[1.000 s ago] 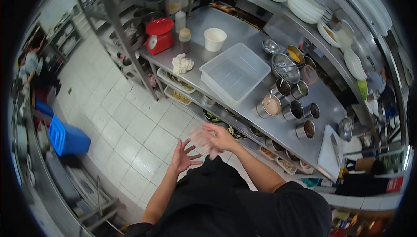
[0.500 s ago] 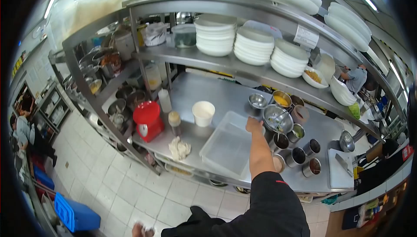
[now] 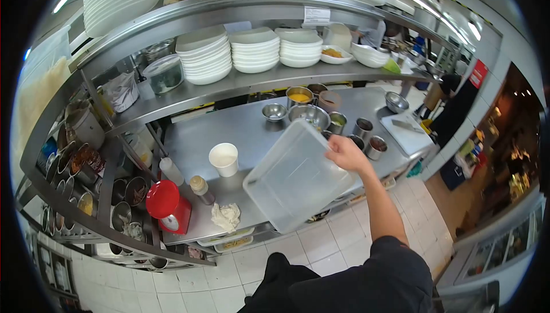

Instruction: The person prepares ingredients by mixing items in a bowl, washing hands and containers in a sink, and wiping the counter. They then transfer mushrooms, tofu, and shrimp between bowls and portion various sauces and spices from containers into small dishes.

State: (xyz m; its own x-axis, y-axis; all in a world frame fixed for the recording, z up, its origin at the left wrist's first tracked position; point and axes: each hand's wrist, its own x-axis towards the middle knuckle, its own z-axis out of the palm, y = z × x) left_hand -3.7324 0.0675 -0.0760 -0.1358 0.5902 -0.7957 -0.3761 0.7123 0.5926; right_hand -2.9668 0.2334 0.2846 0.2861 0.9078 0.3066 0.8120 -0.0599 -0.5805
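My right hand (image 3: 346,153) is closed on the right rim of a translucent plastic tub (image 3: 293,178). The tub is tilted, its near edge hanging past the front of the steel counter (image 3: 197,121). Nothing shows inside it. Just behind stands a metal mixing bowl (image 3: 312,115), partly hidden by the tub's far edge. Left of the tub are a white bucket (image 3: 223,161), a crumpled cloth (image 3: 226,216), a squeeze bottle with a tan top (image 3: 200,188) and a red scale (image 3: 169,207). My left hand is out of frame.
Stacks of white bowls (image 3: 255,50) line the shelf (image 3: 229,86) above the counter. Several metal pots (image 3: 376,148) of sauce stand behind my right hand. A knife (image 3: 405,125) lies on a white cutting board (image 3: 404,138) at the right. A person (image 3: 375,35) is beyond the shelf.
My right hand has raised and tilted the tub off the counter. The view has swung to the right. My left hand, at the bottom left before, has dropped out of sight.
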